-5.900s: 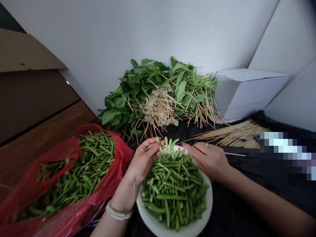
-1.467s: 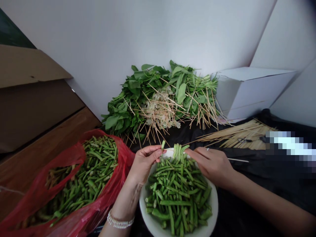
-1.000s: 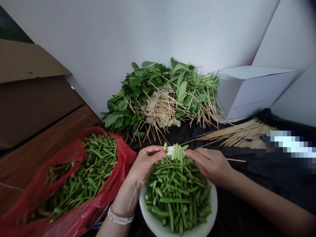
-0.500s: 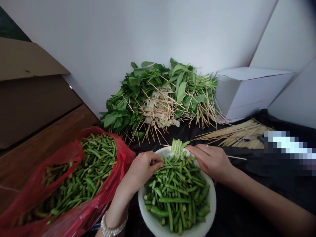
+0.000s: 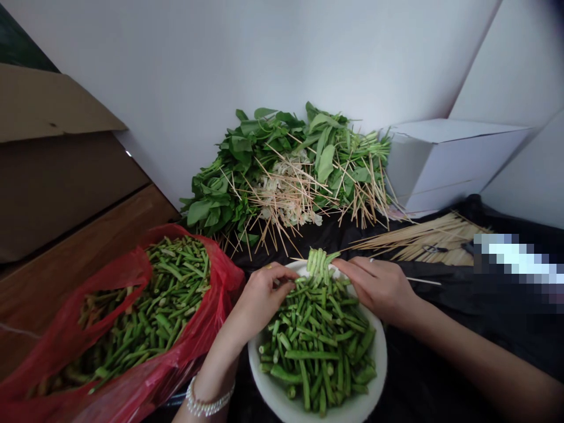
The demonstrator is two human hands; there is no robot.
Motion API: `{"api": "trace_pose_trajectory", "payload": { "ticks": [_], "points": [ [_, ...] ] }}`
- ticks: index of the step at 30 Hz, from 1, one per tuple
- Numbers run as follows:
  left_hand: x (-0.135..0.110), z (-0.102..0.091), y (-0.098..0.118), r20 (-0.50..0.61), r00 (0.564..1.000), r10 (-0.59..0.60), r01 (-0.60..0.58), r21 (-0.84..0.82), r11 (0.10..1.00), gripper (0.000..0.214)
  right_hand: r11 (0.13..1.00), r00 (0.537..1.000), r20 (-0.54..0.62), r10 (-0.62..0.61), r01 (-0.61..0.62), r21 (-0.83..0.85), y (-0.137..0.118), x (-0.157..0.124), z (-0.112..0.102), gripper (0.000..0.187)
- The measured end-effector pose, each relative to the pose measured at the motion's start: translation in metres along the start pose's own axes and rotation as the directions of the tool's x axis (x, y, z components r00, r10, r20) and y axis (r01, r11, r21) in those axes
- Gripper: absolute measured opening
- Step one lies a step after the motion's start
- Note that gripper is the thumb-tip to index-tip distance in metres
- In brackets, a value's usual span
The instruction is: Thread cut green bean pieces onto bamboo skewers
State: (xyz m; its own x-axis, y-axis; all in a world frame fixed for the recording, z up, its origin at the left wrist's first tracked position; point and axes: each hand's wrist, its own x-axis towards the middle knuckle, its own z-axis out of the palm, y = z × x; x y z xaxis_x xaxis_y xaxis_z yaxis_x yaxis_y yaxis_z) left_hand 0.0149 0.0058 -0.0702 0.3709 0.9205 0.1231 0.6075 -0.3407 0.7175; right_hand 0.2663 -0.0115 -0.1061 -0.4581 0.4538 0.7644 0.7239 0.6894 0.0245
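A white bowl heaped with cut green bean pieces sits in front of me. My right hand pinches a thin wooden skewer that carries several upright bean pieces over the bowl's far rim. My left hand reaches into the beans at the bowl's left side, fingers curled on a piece among them. A pearl bracelet circles my left wrist.
A red plastic bag full of bean pieces lies at the left. Leafy greens threaded on skewers pile against the wall. Loose bamboo skewers lie on the black cloth at the right, beside a white box. Cardboard stands far left.
My left hand pushed a bean piece onto the skewer beside the others, then dropped back into the bowl among the beans. My right hand has kept the skewer in place.
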Motion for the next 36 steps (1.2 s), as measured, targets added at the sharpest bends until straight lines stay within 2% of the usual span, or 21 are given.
{"api": "trace_pose_trajectory", "payload": {
  "ticks": [3, 5, 9, 12, 15, 28, 36],
  "points": [
    [0.0041, -0.0002, -0.0015, -0.094, 0.989, -0.111, 0.083, -0.258, 0.962, 0.016, 1.000, 1.000, -0.006, -0.003, 0.003, -0.004, 0.0000, -0.0001, -0.0003, 0.026],
    [0.0062, -0.0010, -0.0027, -0.121, 0.976, -0.182, 0.111, -0.441, 0.891, 0.017, 1.000, 1.000, -0.012, -0.011, 0.011, -0.011, -0.0003, 0.0003, -0.0006, 0.026],
    [0.0081, -0.0011, -0.0048, -0.079, 0.954, -0.289, 0.148, -0.713, 0.685, 0.027, 0.999, 0.999, -0.026, -0.027, 0.027, -0.018, -0.0012, 0.0016, -0.0010, 0.026],
    [0.0081, 0.0005, -0.0052, -0.037, 0.950, -0.309, 0.147, -0.823, 0.549, 0.028, 0.999, 0.999, -0.027, -0.028, 0.028, -0.024, -0.0016, 0.0016, -0.0009, 0.027],
    [0.0080, 0.0022, -0.0044, -0.034, 0.951, -0.307, 0.132, -0.854, 0.503, 0.026, 1.000, 1.000, -0.011, -0.026, 0.025, -0.019, -0.0019, 0.0014, -0.0009, 0.027],
    [0.0078, 0.0028, -0.0019, -0.074, 0.944, -0.322, 0.113, -0.843, 0.527, 0.025, 0.999, 1.000, 0.002, -0.012, 0.012, -0.035, -0.0030, 0.0027, -0.0021, 0.028],
    [0.0072, 0.0036, -0.0002, -0.039, 0.937, -0.347, 0.137, -0.874, 0.466, 0.024, 1.000, 0.999, 0.027, -0.027, 0.027, -0.011, -0.0014, -0.0016, 0.0006, 0.031]
  ]
}}
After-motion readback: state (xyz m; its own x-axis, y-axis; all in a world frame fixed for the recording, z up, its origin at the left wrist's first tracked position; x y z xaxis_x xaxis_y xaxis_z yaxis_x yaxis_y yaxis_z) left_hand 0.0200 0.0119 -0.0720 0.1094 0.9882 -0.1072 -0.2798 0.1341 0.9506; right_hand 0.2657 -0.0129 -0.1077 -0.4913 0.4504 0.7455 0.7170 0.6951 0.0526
